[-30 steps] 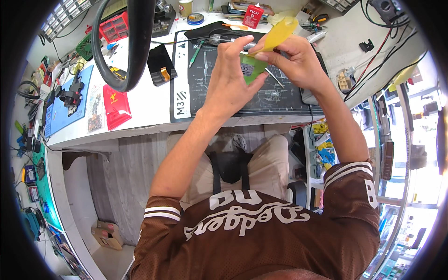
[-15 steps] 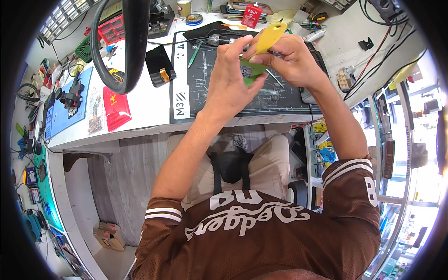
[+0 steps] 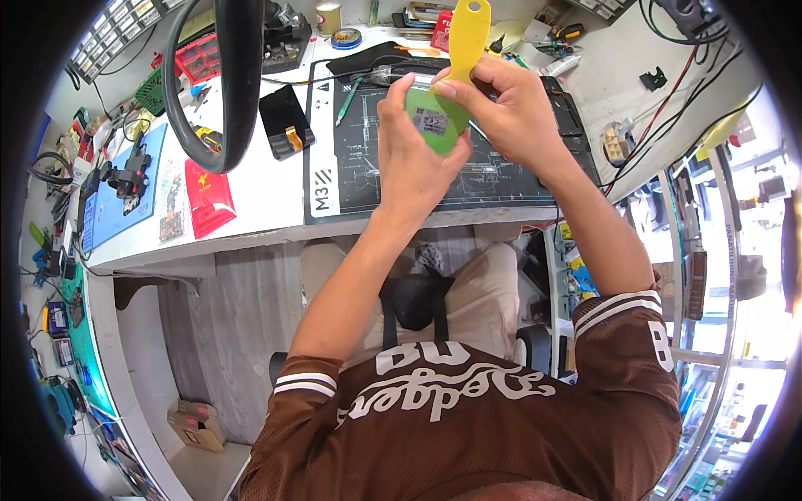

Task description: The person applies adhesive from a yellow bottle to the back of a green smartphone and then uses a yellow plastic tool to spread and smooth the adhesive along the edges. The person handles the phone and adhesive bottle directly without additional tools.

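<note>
My left hand grips a flat green panel by its sides, fingers on one edge and thumb on the other. A pale printed label sits on the panel's face. In my right hand is a yellow plastic scraper, pinched between thumb and fingers. Its rounded end with a hole points up and away; its lower end is at the panel's upper edge, partly behind my fingers. Whether it touches the panel I cannot tell. Both hands are raised over the black work mat.
Left of the mat lie a black screen with an orange ribbon cable and a red packet. A thick black looped tube hangs in front. A green pen-like tool rests on the mat. Cables run along the right wall.
The scraper has swung more upright and now shows its broad face. The green panel has tilted, exposing more of its face and label. My right hand has shifted slightly.
</note>
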Tool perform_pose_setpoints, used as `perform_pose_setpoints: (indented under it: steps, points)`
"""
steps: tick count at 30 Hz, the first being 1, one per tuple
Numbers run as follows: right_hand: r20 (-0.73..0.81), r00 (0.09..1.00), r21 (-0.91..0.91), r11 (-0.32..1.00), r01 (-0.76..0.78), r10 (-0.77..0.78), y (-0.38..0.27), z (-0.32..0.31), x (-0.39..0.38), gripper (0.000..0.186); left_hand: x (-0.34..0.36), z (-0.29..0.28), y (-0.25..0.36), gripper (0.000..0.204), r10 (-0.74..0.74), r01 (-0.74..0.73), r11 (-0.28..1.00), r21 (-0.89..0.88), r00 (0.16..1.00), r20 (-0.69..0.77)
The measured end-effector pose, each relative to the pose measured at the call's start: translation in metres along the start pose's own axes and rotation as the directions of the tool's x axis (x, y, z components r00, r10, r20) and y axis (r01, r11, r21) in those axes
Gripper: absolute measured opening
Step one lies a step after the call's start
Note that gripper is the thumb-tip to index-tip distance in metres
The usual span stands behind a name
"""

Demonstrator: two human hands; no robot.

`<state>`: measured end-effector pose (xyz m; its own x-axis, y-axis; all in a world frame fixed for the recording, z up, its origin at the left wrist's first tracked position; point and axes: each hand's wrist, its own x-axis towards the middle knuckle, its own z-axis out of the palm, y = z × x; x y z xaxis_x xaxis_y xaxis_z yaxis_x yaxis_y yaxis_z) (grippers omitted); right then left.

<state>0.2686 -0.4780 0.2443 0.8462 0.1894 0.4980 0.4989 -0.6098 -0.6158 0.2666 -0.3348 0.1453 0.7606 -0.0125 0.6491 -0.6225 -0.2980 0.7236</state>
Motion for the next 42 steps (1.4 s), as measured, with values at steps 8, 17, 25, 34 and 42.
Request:
perform_pose_setpoints:
  steps: [8,17,25,34,42]
  points:
    - [0.081,0.970,0.020,0.973,0.229,-0.229,-0.001,-0.004,0.010,0.017,0.008,-0.001,-0.012,0.101,0.093,-0.093,0.996,-0.004,0.995,0.017]
    - [0.166,0.887,0.023,0.901,0.433,-0.431,0.009,-0.016,0.018,0.020,0.011,-0.002,-0.011,0.099,0.156,-0.156,0.987,-0.040,0.988,0.000]
    - [0.059,0.973,0.222,0.947,-0.231,0.224,-0.003,-0.006,0.000,0.029,0.018,0.003,-0.005,0.097,-0.018,0.022,0.990,-0.139,0.999,0.036]
    - [0.034,0.967,0.083,0.964,-0.253,0.251,-0.009,-0.010,0.006,0.036,0.024,-0.002,-0.005,0.097,0.031,-0.019,0.995,-0.101,0.992,0.120]
    - [0.024,0.960,0.053,0.959,-0.279,0.278,-0.006,-0.011,0.006,0.036,0.020,0.010,-0.017,0.100,0.029,0.014,0.937,-0.349,0.993,0.118]
